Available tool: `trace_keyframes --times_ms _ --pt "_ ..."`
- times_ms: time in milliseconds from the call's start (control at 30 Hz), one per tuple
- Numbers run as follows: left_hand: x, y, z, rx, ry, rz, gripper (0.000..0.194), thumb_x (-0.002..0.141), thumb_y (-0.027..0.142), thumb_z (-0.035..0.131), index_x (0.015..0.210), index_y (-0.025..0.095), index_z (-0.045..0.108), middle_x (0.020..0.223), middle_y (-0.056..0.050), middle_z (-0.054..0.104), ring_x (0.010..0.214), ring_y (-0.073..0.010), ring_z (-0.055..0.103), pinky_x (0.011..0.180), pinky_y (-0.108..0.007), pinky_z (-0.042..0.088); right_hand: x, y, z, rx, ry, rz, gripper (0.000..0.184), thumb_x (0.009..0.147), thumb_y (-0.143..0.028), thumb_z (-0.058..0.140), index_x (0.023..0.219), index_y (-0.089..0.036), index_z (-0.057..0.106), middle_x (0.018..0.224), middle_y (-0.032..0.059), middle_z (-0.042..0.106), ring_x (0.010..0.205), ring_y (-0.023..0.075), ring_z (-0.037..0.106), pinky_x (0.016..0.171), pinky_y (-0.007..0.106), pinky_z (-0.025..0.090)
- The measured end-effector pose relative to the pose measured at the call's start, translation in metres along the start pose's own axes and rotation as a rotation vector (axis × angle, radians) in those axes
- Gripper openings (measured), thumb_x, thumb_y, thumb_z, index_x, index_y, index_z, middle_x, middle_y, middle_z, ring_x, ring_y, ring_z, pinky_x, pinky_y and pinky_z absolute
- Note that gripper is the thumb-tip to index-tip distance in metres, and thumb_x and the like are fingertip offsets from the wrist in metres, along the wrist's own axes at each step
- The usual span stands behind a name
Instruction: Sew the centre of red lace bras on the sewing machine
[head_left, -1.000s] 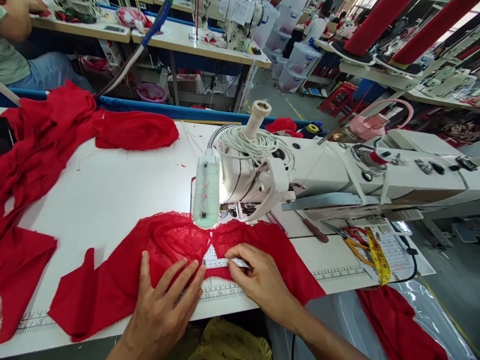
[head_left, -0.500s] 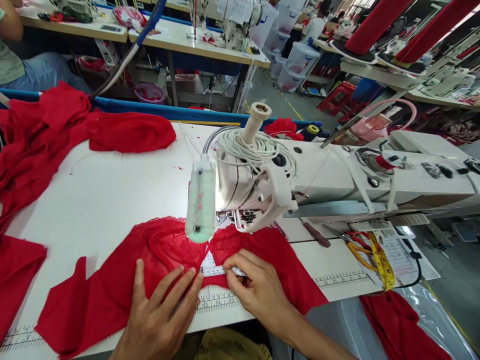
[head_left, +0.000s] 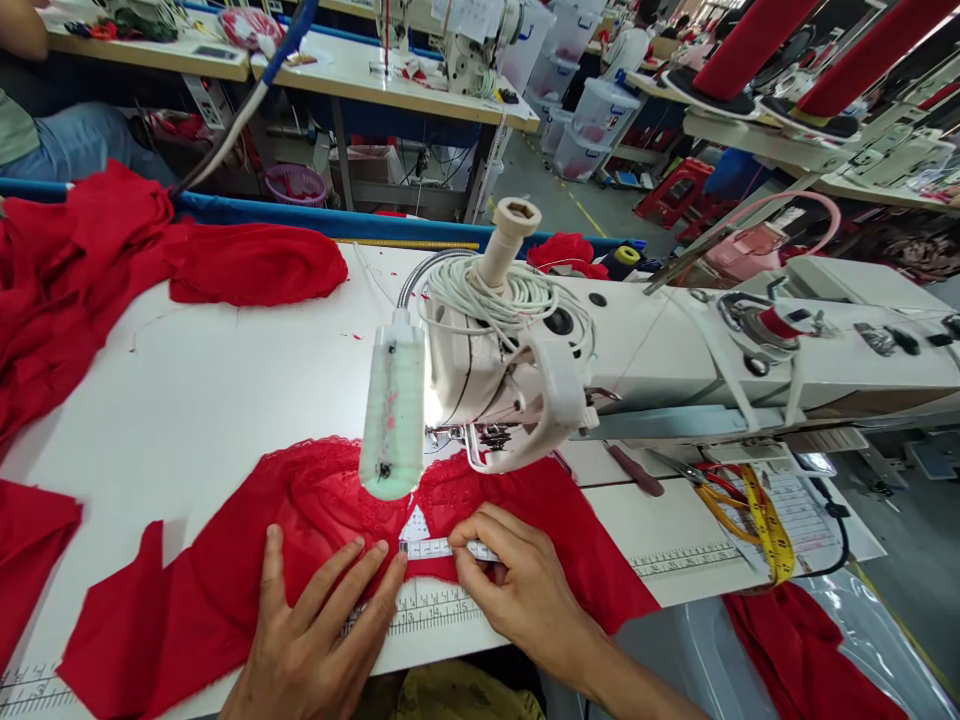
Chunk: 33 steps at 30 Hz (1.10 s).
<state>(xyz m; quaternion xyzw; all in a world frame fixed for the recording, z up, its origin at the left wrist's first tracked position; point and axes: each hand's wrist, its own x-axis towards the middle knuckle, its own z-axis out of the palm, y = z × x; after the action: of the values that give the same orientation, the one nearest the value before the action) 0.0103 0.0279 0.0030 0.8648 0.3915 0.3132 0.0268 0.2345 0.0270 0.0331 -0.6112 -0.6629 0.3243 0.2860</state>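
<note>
A red lace-edged garment piece point(head_left: 217, 545) lies spread on the white sewing table point(head_left: 225, 370), below the head of a sewing machine point(head_left: 510, 380). Across its middle runs a short white tape measure point(head_left: 429, 548). My left hand point(head_left: 319, 620) rests flat on the red fabric with fingers spread, its index fingertip at the tape's left end. My right hand point(head_left: 517, 580) pinches the tape between thumb and index finger, to the right of a small white triangular gap in the fabric. A pale green lamp point(head_left: 393, 410) hangs just above the lace and hides part of it.
Red fabric is heaped point(head_left: 82, 270) at the left. Right of the machine lie a dark-handled tool point(head_left: 634, 470), scissors point(head_left: 716, 480) and a yellow tape measure point(head_left: 766, 530). A printed ruler point(head_left: 427, 612) runs along the table's front edge. Another person sits at the far left.
Both hands keep nearly the same place on the garment and tape. The view has shifted slightly, and the lamp appears a little further left and lower.
</note>
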Motion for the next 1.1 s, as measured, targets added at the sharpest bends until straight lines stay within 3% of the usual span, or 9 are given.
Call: trace_keyframes --times_ms 1100 --pt "0.0028 0.0020 -0.0002 0.003 -0.005 -0.015 0.029 0.095 0.030 0.063 0.123 0.025 0.069 0.112 -0.003 0.077 0.101 -0.0258 0.070 0.117 -0.076 0.010 0.0004 0.0021 0.0046 -0.051 0.056 -0.022 0.017 0.086 -0.011 0.050 0.079 -0.022 0.061 0.073 -0.0015 0.058 0.061 0.0099 0.054 0.048 0.018 0.035"
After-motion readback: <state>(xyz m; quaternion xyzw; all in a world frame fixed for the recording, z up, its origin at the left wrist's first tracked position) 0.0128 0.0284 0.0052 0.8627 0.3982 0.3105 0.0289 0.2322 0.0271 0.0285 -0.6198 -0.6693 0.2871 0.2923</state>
